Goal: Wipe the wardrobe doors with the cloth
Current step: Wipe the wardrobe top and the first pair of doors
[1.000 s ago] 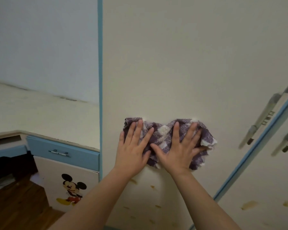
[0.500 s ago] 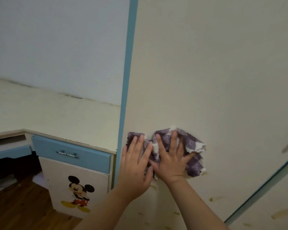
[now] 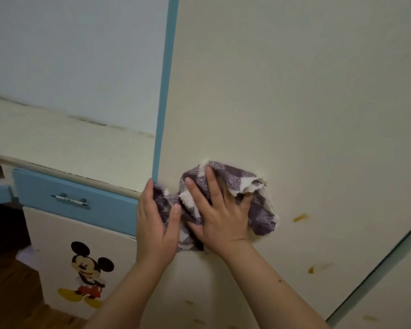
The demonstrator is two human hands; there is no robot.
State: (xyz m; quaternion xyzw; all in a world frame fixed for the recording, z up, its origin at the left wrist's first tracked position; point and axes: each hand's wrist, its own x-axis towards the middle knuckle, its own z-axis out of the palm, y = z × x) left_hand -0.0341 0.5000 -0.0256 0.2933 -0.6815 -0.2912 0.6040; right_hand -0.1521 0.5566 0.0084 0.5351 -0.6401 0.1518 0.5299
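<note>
A purple-and-white checked cloth is bunched against the cream wardrobe door, close to the door's blue left edge strip. My right hand lies flat on the cloth with fingers spread, pressing it to the door. My left hand holds the cloth's left end at the door's edge, thumb over the fabric. Yellowish smears mark the door to the right of and below the cloth.
Left of the wardrobe stands a cream desk top with a blue drawer and a cabinet door bearing a cartoon mouse sticker. A second wardrobe door begins at the lower right. Wooden floor shows at the bottom left.
Both hands slid the cloth leftward to the door's blue edge, bunching it tighter. The view shifted left, so the door handles on the right left the frame.
</note>
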